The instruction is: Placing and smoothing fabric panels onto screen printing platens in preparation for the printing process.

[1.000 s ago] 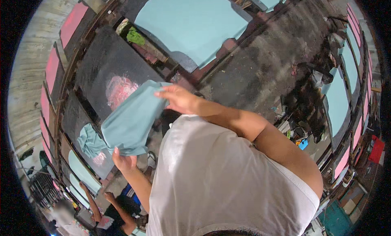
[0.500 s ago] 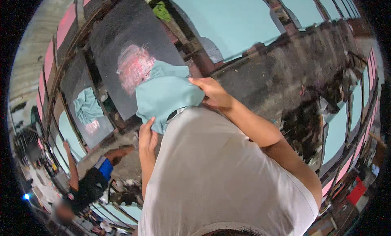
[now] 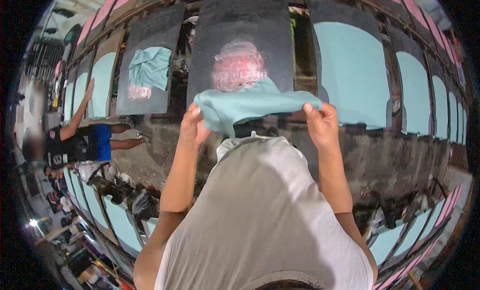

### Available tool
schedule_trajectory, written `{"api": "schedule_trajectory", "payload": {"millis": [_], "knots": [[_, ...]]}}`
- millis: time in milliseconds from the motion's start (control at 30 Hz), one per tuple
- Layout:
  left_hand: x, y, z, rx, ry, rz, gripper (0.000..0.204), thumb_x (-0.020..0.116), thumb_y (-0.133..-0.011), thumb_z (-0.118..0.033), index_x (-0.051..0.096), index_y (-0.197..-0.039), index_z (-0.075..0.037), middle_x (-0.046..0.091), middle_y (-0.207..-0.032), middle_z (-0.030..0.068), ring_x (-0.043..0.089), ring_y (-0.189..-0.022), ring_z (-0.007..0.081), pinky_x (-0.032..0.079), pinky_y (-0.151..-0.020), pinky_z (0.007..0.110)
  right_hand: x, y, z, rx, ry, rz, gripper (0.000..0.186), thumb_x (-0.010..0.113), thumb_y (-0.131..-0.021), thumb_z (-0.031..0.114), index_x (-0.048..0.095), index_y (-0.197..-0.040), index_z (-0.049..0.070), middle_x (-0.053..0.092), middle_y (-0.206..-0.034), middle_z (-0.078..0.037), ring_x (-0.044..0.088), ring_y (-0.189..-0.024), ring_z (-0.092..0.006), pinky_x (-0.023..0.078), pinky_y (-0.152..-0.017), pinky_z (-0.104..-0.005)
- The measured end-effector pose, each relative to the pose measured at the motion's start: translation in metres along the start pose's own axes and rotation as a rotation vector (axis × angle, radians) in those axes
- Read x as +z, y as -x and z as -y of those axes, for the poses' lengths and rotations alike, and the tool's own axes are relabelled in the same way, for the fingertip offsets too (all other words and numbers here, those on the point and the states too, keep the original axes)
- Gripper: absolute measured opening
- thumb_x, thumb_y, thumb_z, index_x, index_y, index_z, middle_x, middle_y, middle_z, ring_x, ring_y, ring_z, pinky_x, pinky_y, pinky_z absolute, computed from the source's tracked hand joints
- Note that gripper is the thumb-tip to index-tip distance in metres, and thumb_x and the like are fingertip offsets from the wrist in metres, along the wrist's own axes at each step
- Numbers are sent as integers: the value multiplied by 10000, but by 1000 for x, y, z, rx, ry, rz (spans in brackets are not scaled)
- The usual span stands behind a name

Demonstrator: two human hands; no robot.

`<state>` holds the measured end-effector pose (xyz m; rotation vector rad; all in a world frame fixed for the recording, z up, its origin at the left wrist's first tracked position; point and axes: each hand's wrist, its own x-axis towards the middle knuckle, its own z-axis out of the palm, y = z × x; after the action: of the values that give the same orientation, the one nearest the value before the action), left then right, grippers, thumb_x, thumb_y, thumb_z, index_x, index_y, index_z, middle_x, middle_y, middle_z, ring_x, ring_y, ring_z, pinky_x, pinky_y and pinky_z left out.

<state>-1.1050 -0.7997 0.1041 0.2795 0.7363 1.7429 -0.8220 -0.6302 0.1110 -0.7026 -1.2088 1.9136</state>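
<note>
The worktop (image 3: 240, 25), a row of dark grey rectangular boards with gaps between them, runs from left to right on the far side of the person. A co-worker (image 3: 80, 145) in a black shirt and blue shorts is on the left, one arm stretched toward the boards there. A white short-sleeved shirt (image 3: 250, 205) covers the wearer's own body on the near side. On the board to the right lies a flat pale blue-green fabric panel (image 3: 352, 75).

The soft blue-green fabric piece (image 3: 257, 105) is drawn out between the hands at the near end of the middle board, its left end drooping and a far corner overlapping a rough pink-and-white patch (image 3: 237, 65). A crumpled blue-green cloth (image 3: 150, 67) lies on the next board to the left.

The left hand (image 3: 194, 125) has a narrow grip, pinching the piece's left end; the right hand (image 3: 322, 125) pinches its right end between thumb and fingers, equally narrow. A smaller pinkish patch (image 3: 139, 92) shows just on the near side of the crumpled cloth.
</note>
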Motion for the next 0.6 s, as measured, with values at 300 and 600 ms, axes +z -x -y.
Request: {"api": "schedule_trajectory", "payload": {"millis": [300,600], "knots": [[68,-2,-54,-91,-304,-215,406,650,-873,-105,524,-1235,28,647,-1093,112,644,-995,175,546,-854,310,40,-23,81,-276,376,-204,192,698,-882,175,689,-896,-17,642,-803,0,541,-728,-75,426,-662,-242],[75,-50,-104,33,-140,-300,230,531,-976,-226,564,-1097,-33,658,-1062,97,657,-945,190,529,-834,327,75,-87,103,-49,-178,-331,171,649,-910,154,615,-1006,16,667,-916,-70,648,-785,-149,517,-676,-277]]}}
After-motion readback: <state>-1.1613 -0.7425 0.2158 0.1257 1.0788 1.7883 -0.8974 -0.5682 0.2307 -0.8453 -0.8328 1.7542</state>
